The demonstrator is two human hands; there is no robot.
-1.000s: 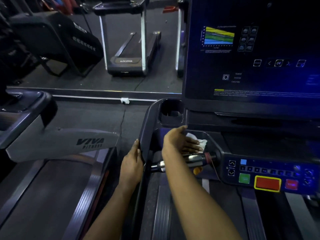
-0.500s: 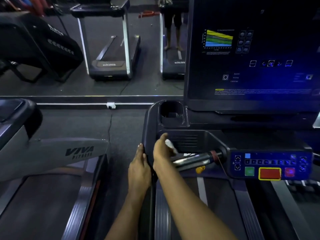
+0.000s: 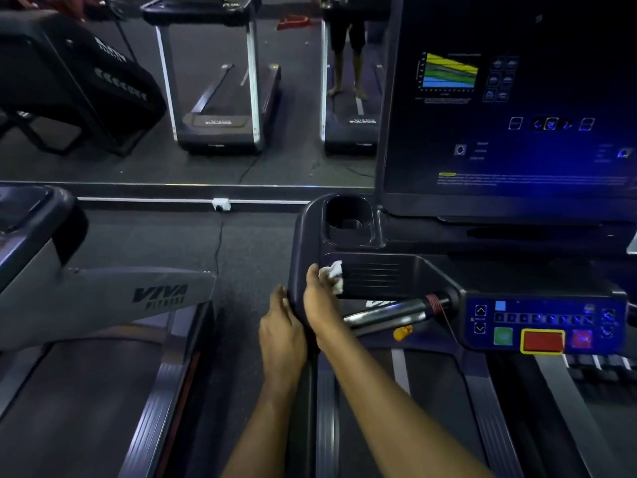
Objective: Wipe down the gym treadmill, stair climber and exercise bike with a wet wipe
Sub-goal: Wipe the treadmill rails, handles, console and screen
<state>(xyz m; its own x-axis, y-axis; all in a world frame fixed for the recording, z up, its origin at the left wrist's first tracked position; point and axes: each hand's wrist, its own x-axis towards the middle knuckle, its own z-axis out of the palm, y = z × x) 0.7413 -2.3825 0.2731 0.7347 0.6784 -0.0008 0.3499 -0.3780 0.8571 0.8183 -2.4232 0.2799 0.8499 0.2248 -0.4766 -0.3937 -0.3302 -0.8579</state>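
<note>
- Fingers (image 3: 313,274) of the right hand (image 3: 320,305) curl round a bunched white wet wipe (image 3: 333,274) and press it into the left corner of the shallow tray (image 3: 379,276) on the treadmill (image 3: 303,236).
- Fingers (image 3: 281,296) of the left hand (image 3: 282,329) lie fairly straight against the outer left edge of the frame, holding nothing.
- The dark console has a cup holder (image 3: 348,219) above the tray, a large lit screen (image 3: 517,115) to the right, and below it a button panel (image 3: 544,320) with a red button (image 3: 543,341).
- A shiny metal bar (image 3: 389,313) juts leftward from the panel just below the tray, near the right wrist; a yellow clip (image 3: 402,332) hangs under it.
- The room is dim, with a dark floor (image 3: 248,243), a mirror (image 3: 206,160) ahead and a white socket (image 3: 221,204) at its base.
- A second treadmill (image 3: 103,305) stands to the left, with a strip of floor between the two machines.
- The tray lies open to the right of the wipe, as far as the sloped wall by the panel.
- A second ago the wipe sat further right in the tray, just above the bar; it has since travelled to the left corner, while the left hand has kept to the same edge.
</note>
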